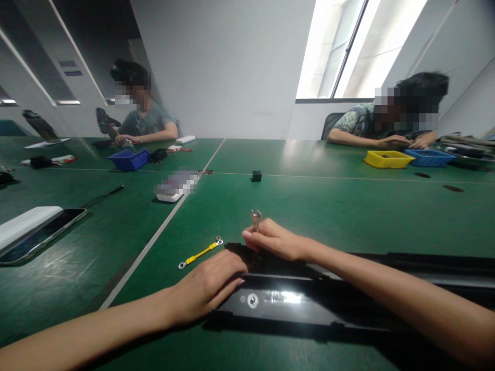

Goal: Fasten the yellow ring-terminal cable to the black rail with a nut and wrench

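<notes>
A long black panel [294, 301] lies across the green table in front of me. My left hand [209, 283] rests palm down on its left end, fingers together and flat. My right hand [273, 241] is closed around a small silver wrench [256, 219], whose open jaw sticks up above my fingers, over the panel's far left edge. A short yellow wire with ring terminals [200, 253] lies on the table just left of both hands.
A phone [42, 234] and a white box lie at the left. A small black part [256, 176] and a white object sit mid-table. Blue bin [129, 159], yellow bin [388, 159] and another blue bin stand by two seated people at the far edge.
</notes>
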A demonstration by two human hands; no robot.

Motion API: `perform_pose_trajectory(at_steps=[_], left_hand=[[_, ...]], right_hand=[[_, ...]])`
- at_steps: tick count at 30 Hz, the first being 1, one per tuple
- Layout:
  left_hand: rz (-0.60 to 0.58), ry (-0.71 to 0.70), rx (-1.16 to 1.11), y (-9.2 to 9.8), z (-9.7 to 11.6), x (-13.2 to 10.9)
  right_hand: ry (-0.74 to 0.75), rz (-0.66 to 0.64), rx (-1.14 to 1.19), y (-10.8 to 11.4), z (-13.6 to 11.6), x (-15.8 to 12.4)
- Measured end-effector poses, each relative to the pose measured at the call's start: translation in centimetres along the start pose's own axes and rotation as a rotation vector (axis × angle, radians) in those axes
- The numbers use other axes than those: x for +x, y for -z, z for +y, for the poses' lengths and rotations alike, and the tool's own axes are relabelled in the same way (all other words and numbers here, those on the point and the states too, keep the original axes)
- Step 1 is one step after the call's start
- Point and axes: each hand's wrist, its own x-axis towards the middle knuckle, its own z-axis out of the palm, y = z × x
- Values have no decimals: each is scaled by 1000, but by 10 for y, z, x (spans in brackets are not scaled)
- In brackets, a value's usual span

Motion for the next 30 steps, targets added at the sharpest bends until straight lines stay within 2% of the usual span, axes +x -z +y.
perform_pose_trajectory(at_steps=[30], left_hand=[[-27,21,10,0,0,1]], right_hand=[[13,-5,-10,0,1,0]])
